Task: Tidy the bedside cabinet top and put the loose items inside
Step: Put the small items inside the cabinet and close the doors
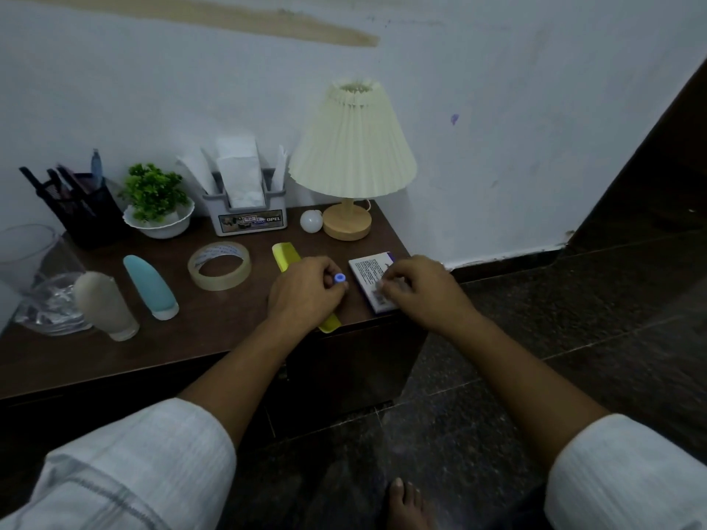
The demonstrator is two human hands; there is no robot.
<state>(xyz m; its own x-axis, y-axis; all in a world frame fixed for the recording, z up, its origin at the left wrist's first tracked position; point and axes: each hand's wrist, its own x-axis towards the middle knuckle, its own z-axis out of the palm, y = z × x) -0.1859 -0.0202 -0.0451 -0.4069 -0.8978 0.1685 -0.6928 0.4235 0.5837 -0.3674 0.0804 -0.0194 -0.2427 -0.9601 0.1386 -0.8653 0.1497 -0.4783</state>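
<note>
Gathering step, I judge. Left grip [306,290] curled round small blue-capped thing [339,278], above comb [285,256]. Right grip [417,290] pinches box [369,273] at right front corner of cabinet top [214,319]. Next: lift both; opening cabinet needs one free grip. Tape [219,265] remains.

We see our brown cabinet top [237,319] with a lamp [347,221], a white ball [311,221], a tissue holder [250,219], a plant bowl [158,223] and a pen pot [90,216] at the back. Nearer us are tape [219,265], a blue tube [150,286], a beige tube [105,306], a comb [285,256] and a box [367,273].
</note>
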